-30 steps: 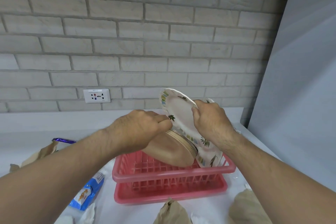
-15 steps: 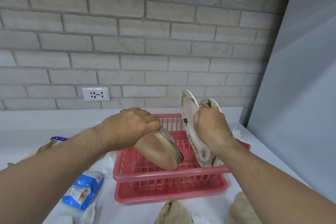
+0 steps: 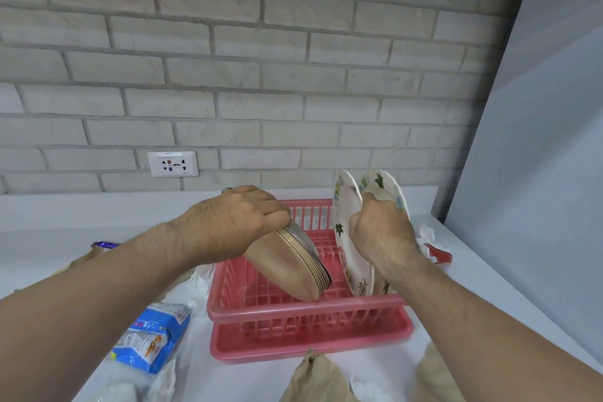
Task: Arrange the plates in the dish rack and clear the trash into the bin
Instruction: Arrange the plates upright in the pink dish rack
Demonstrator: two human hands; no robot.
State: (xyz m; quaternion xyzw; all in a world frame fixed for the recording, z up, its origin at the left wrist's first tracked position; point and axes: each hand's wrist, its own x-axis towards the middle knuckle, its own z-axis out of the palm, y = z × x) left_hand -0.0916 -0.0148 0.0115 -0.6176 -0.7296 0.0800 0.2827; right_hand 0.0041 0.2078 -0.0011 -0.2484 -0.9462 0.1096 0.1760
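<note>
MOVED: patterned plate (image 3: 347,232) swung upright since a second ago, split from the stack | RIGHT: right hand (image 3: 380,232) grips it, standing at the dish rack (image 3: 306,310) right end beside another | LEFT: left hand (image 3: 241,222) clasps tilted brown plate stack (image 3: 290,268) over rack | LEFT TO DO: stack, wrappers (image 3: 153,339)

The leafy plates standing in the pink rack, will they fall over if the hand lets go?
Maybe. The two leafy plates stand on edge at the rack's right side, and the right hand grips them, so they may lean without it. They look thin, probably light and easily tipped.
</note>
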